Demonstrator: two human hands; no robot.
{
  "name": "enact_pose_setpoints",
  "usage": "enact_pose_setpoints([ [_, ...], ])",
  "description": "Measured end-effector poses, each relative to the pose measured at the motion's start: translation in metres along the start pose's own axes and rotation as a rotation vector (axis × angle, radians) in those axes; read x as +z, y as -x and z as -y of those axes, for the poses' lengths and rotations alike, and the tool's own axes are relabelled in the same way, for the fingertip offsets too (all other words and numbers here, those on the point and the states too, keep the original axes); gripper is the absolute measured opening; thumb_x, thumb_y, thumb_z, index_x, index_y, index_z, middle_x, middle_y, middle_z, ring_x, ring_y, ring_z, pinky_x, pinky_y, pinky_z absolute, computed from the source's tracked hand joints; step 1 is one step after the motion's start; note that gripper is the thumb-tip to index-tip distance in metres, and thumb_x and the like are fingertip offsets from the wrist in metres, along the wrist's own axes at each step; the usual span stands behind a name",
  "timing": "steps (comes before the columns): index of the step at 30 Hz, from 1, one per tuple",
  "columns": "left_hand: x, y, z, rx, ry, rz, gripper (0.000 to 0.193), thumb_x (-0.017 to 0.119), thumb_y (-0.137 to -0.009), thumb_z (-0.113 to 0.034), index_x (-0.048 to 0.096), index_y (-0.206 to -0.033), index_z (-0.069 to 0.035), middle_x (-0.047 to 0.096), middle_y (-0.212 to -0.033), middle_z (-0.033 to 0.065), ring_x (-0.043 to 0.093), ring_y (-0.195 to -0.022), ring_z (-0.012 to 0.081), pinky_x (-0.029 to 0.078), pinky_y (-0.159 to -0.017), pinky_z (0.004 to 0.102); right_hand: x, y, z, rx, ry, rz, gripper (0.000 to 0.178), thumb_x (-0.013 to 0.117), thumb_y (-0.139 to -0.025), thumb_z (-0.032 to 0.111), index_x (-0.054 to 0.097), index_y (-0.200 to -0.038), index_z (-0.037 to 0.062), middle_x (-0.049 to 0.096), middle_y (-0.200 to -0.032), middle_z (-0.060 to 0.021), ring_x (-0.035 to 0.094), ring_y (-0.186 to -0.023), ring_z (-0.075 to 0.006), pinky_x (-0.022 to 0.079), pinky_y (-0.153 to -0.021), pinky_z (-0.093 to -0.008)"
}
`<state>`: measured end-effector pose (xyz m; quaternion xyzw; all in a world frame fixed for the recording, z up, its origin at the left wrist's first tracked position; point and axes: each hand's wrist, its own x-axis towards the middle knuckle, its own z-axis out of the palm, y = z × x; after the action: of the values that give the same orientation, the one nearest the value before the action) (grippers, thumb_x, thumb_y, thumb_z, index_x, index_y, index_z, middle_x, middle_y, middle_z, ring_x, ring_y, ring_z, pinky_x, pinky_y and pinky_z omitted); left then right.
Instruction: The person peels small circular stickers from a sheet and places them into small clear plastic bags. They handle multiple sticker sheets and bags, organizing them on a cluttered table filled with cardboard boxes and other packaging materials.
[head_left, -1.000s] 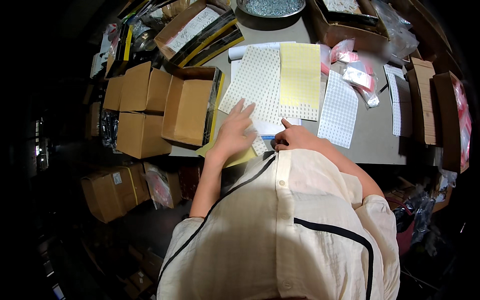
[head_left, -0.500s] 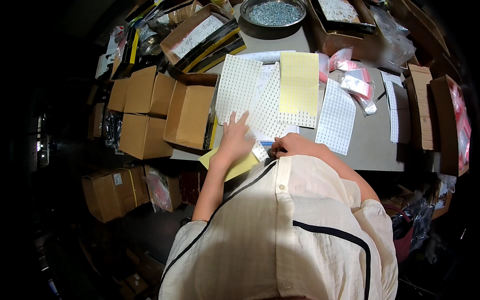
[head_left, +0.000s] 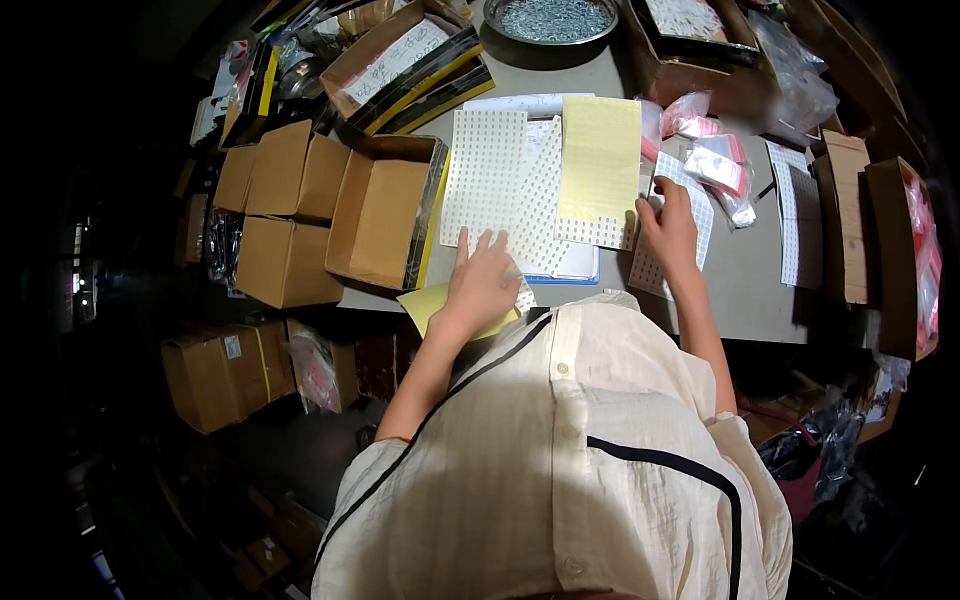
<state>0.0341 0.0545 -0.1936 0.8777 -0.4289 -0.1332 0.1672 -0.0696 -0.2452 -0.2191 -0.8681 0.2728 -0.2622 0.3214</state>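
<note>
My left hand lies with fingers stretched out at the lower edge of a white sticker sheet with rows of small dark marks. Under its palm, a yellow sheet overhangs the table's front edge. A second marked white sheet lies slanted to the right, over papers on a blue-edged board. My right hand is open, thumb and fingers apart, above a pale sheet of round stickers. Its thumb is by the right edge of a yellow-backed sticker sheet; whether it touches is unclear.
An open cardboard box stands left of the sheets. Beyond them is a metal bowl of small shiny parts. Bagged red-and-white packets lie right, near another dotted sheet and a box of plastic bags.
My right hand has moved from the table's front edge, near my body, out to the right over the round-sticker sheet, and its fingers have spread. My left hand has shifted slightly.
</note>
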Motion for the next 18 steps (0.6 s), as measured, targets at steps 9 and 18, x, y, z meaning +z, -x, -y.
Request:
enact_pose_setpoints([
  [9, -0.011, -0.021, 0.008, 0.262, 0.304, 0.023, 0.021, 0.068, -0.079, -0.015, 0.056, -0.074, 0.001, 0.057, -0.147, 0.016, 0.042, -0.144, 0.0402, 0.023, -0.123, 0.056, -0.017, -0.009, -0.015, 0.349, -0.943, 0.028, 0.016, 0.071, -0.094, 0.011, 0.071, -0.107, 0.0009, 0.065, -0.086, 0.0018, 0.056, -0.074, -0.0056, 0.043, -0.064, -0.0225],
  [18, -0.009, -0.025, 0.008, 0.092, 0.038, 0.051, 0.025, 0.07, -0.079, -0.02, 0.059, -0.072, 0.0, 0.054, -0.151, 0.0089, 0.038, -0.147, 0.0398, 0.021, -0.124, 0.0551, -0.043, -0.009, -0.022, 0.408, -1.03, -0.083, 0.015, 0.068, -0.096, 0.011, 0.069, -0.109, 0.004, 0.064, -0.087, 0.0034, 0.052, -0.069, -0.0022, 0.038, -0.059, -0.0175],
])
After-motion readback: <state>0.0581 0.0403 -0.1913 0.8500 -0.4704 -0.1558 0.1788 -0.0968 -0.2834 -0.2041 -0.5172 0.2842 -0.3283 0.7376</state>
